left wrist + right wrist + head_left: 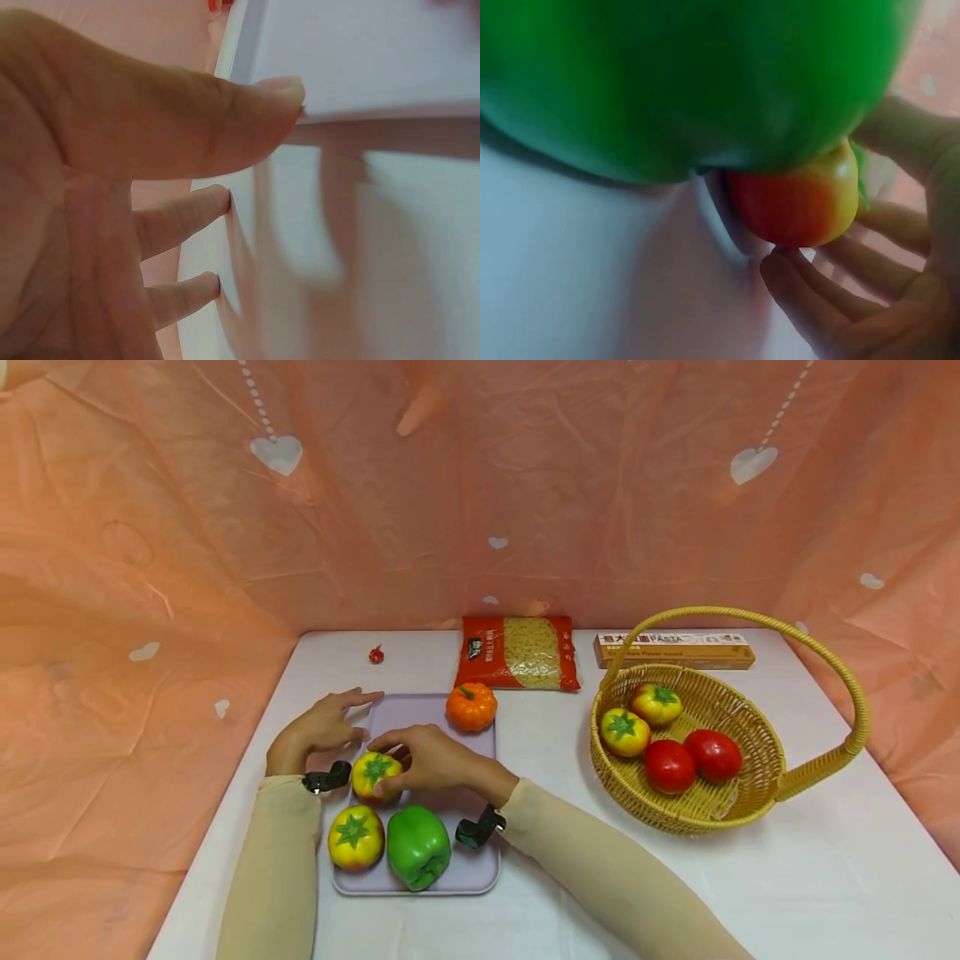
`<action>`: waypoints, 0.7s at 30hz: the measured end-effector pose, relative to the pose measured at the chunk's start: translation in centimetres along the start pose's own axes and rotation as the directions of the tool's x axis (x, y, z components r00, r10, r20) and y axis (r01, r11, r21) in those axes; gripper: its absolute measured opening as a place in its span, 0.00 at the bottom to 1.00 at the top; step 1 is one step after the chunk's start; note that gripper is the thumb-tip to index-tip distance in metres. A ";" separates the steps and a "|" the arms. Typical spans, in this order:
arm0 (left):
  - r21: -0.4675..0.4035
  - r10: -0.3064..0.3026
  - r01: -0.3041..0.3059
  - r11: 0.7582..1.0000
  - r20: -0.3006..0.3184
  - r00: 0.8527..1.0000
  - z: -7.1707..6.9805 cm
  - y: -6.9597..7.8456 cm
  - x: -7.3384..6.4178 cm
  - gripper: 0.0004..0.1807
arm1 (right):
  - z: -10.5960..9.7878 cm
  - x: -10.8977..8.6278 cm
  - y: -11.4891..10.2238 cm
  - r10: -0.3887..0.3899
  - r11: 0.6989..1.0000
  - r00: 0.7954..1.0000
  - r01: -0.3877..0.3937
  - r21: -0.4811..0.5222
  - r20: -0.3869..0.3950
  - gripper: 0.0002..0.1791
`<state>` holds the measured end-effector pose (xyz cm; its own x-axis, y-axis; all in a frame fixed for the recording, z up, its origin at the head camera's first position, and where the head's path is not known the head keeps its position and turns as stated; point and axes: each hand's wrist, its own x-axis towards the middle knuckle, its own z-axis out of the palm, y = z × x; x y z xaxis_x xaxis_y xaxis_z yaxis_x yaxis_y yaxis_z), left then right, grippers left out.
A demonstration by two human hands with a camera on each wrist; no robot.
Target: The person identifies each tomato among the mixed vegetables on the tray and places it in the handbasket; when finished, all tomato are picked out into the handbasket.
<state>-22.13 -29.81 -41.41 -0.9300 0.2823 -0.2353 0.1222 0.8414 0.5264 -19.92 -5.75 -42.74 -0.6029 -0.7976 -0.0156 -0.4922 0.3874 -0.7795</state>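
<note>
A yellow-and-red tomato [377,774] with a green star-shaped calyx sits on the pale purple tray [408,710]. My right hand [438,760] grips it, thumb on the near side and fingers around the far side; in the right wrist view the fingers curve about the tomato [802,199]. At the tray's left edge is my left hand [321,727]; in the left wrist view its thumb [225,124] lies at the tray rim and two fingers reach the white tabletop. A second yellow tomato [356,837] and a green bell pepper [418,847] lie on the near part of the tray.
An orange mini pumpkin [472,707] lies at the tray's far right corner. Behind are a red pasta bag [517,652], a pasta box [675,652] and a tiny red object [377,654]. On the right, a wicker basket [690,814] holds two yellow tomatoes and two red ones.
</note>
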 end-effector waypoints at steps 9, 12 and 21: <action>-0.013 -0.020 0.020 1.000 0.007 1.000 0.0 -0.1 0.0 0.40 | 0.2 -0.1 0.4 -0.007 1.000 1.000 0.007 -0.011 0.004 0.33; -0.019 -0.025 0.025 1.000 0.012 1.000 0.0 -0.2 0.0 0.40 | 0.1 -0.4 0.4 -0.005 1.000 0.999 0.005 -0.006 -0.041 0.34; -0.022 -0.045 0.045 0.999 0.024 0.999 0.1 -0.3 0.1 0.40 | -0.6 -2.8 0.5 0.005 0.972 0.987 0.032 0.234 -0.158 0.33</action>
<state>-22.24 -29.95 -41.71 -0.9261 0.2554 -0.2778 0.0724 0.8428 0.5334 -18.86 -3.00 -42.69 -0.6969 -0.7127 0.0792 -0.3509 0.2427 -0.9044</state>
